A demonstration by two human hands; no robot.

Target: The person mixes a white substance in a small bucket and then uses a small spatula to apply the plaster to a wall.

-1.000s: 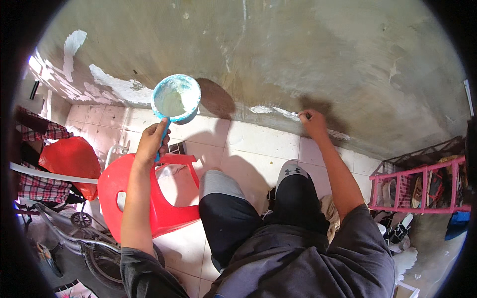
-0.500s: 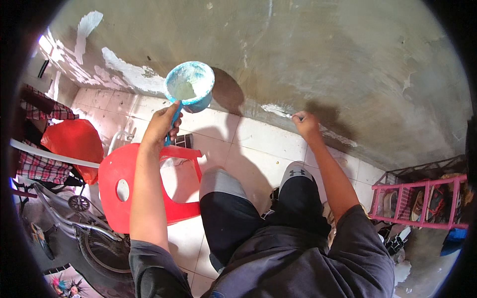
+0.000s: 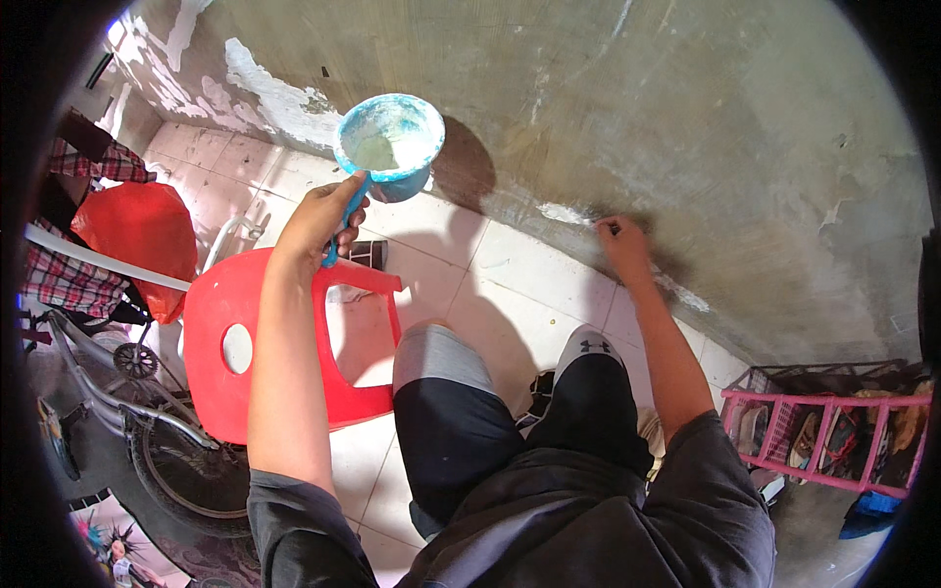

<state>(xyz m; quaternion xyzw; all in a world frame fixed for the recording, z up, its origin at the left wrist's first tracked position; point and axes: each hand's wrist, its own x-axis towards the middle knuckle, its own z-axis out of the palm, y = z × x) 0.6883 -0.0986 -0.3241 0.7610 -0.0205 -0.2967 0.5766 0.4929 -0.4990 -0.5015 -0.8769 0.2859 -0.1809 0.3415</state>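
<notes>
My left hand [image 3: 328,218] is closed round the handle of a blue plastic dipper [image 3: 397,186], holding it out before the wall. White paste coats the inside of the dipper, with a pale pool at its bottom. My right hand [image 3: 624,245] is held against the lower part of the grey-brown wall [image 3: 686,127], its fingers drawn together. Whatever they may grip is too small or hidden to name. Just left of those fingers, a white smear [image 3: 566,213] marks the wall.
Left of my legs stands a red plastic chair [image 3: 221,294]. A bicycle [image 3: 172,441] and a red bag [image 3: 137,240] are farther left. On the right is a pink rack [image 3: 774,431] holding shoes. Pale floor tiles [image 3: 520,279] meet the wall, which bears white patches [image 3: 279,93] at far left.
The view has shifted a little. My right hand has moved slightly right along the wall, beside the white smear. The dipper stays in my left hand, now a little higher in the picture.
</notes>
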